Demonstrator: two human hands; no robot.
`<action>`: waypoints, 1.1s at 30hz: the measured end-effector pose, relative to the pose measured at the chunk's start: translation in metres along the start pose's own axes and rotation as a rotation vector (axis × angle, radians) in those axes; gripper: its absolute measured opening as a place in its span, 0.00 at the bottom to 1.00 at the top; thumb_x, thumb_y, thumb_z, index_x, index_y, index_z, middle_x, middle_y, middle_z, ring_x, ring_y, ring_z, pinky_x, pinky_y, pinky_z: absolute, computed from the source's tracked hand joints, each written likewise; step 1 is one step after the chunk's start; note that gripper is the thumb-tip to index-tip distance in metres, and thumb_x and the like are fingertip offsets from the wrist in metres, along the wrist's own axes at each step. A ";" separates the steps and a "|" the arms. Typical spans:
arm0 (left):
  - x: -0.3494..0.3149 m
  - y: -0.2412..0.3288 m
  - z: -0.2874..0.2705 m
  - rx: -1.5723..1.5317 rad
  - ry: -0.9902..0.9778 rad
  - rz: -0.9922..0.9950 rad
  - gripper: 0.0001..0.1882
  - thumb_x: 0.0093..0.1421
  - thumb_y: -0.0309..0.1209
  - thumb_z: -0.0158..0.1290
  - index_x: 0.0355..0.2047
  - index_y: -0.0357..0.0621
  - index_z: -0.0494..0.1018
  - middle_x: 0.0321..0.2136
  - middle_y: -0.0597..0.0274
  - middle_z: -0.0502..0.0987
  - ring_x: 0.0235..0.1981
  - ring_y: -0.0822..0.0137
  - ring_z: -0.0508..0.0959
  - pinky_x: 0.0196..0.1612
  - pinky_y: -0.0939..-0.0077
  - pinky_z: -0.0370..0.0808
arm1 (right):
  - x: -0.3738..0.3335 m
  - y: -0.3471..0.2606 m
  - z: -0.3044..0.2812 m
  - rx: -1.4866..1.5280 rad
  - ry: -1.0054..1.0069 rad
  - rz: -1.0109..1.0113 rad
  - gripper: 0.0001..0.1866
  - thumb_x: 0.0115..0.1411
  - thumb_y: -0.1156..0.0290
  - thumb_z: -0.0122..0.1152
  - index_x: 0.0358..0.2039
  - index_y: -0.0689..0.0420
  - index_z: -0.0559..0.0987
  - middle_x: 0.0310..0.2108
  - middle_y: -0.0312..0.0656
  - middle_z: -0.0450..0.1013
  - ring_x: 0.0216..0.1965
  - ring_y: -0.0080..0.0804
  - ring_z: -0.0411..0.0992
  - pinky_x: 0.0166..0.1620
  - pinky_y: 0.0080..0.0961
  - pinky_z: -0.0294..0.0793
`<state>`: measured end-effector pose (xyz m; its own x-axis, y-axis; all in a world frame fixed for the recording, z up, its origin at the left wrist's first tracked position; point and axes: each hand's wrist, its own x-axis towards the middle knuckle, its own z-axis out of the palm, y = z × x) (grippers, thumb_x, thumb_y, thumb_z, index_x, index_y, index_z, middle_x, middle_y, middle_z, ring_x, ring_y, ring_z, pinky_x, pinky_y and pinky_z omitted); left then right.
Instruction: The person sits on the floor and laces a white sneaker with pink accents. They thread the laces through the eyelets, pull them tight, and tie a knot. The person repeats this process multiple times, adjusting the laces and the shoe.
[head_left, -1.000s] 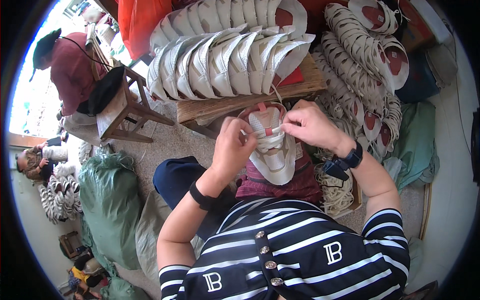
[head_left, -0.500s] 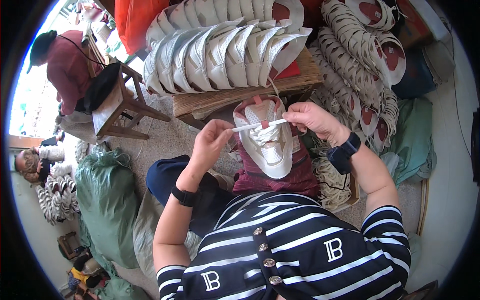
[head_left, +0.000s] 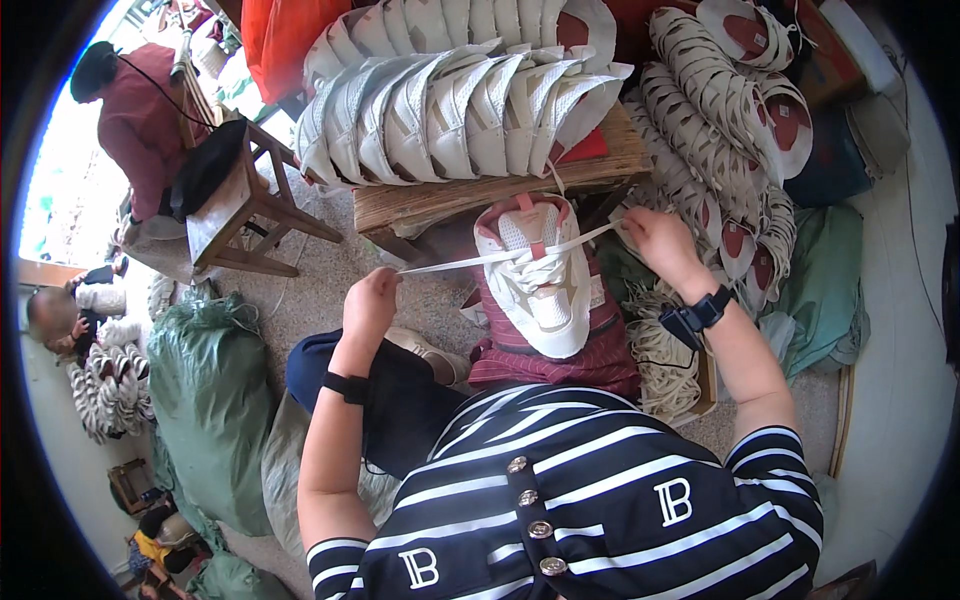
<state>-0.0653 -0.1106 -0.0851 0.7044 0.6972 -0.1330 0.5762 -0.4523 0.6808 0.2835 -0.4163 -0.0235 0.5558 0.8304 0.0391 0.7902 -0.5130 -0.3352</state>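
Note:
A white and beige shoe upper [head_left: 556,309] with a pink lining lies on maroon striped cloth [head_left: 612,352] over my lap, toe toward me. Its white shoelace [head_left: 448,266] is pulled out sideways, both ends stretched across the tongue near the pink loop. Out to the left, my left hand [head_left: 370,310] is closed on one end of the lace. The other end is pinched in my right hand [head_left: 660,243], to the right of the upper and slightly higher.
Nested shoe uppers [head_left: 430,120] fill a wooden bench [head_left: 420,207] just ahead. More stacked uppers [head_left: 700,110] stand at the right, above a box of loose laces [head_left: 668,372]. Green sacks [head_left: 208,400] lie at the left, near a wooden stool [head_left: 262,205] and a seated person [head_left: 145,130].
My hands have moved apart, the left one going left and down, the right one going right. More lace now shows stretched out on both sides of the upper.

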 end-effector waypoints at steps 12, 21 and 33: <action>0.009 -0.111 -0.043 -1.946 0.154 -0.449 0.15 0.64 0.17 0.42 0.49 0.39 0.70 0.37 0.58 0.78 0.25 0.74 0.69 0.28 0.77 0.64 | -0.040 0.221 -0.001 1.707 0.668 0.676 0.12 0.62 0.81 0.53 0.47 0.63 0.72 0.33 0.41 0.75 0.24 0.20 0.67 0.28 0.14 0.68; -0.026 0.037 -0.018 -0.982 0.271 -0.146 0.18 0.69 0.28 0.46 0.58 0.38 0.63 0.34 0.59 0.80 0.20 0.83 0.64 0.21 0.89 0.63 | -0.019 0.005 -0.017 1.014 0.186 0.479 0.23 0.63 0.71 0.49 0.59 0.60 0.68 0.37 0.41 0.80 0.26 0.19 0.70 0.32 0.16 0.69; -0.017 0.172 0.040 -0.226 0.039 0.383 0.09 0.53 0.26 0.63 0.33 0.38 0.75 0.29 0.60 0.71 0.27 0.68 0.73 0.31 0.77 0.71 | 0.020 -0.088 0.001 0.856 0.095 -0.230 0.06 0.65 0.77 0.57 0.42 0.59 0.78 0.38 0.35 0.75 0.36 0.17 0.72 0.37 0.17 0.74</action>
<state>0.0382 -0.2222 0.0054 0.8306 0.5256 0.1838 0.1687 -0.5521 0.8165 0.2247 -0.3545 0.0061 0.4560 0.8520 0.2572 0.4419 0.0341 -0.8964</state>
